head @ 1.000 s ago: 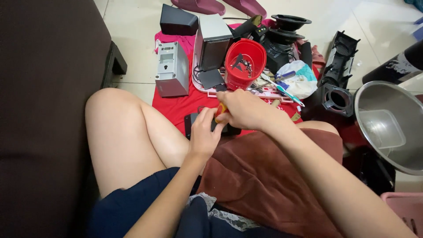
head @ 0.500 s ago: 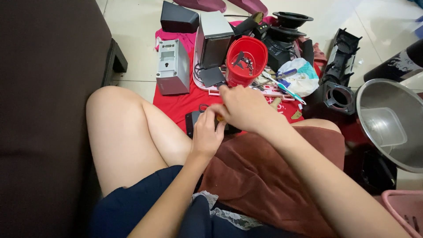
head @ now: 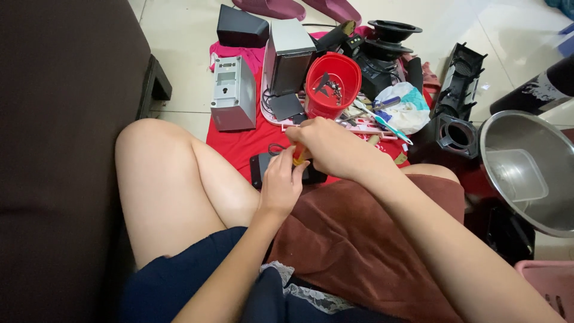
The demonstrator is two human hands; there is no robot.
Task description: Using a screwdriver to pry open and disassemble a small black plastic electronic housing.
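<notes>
My right hand (head: pixel 326 146) is closed around an orange-handled screwdriver (head: pixel 301 157), its tip pointing down at a small black device (head: pixel 262 167) lying on the red cloth (head: pixel 239 146). My left hand (head: pixel 281 182) rests on that black device and grips its near edge. Both hands meet just in front of my bare left knee (head: pixel 161 173) and the brown towel (head: pixel 353 239) over my lap. Most of the black device is hidden under the hands.
A red bucket (head: pixel 332 84) with small metal parts stands behind the hands. Grey boxes (head: pixel 232 93), a silver box (head: pixel 288 54), black plastic housings (head: pixel 460 84), a white bag (head: pixel 406 107), a steel bowl (head: pixel 526 167) and a pink basket (head: pixel 553 284) surround it. A dark sofa (head: pixel 60 149) is left.
The view has shifted slightly. Both hands stay on the black device, with the right hand shifting a little on the screwdriver.
</notes>
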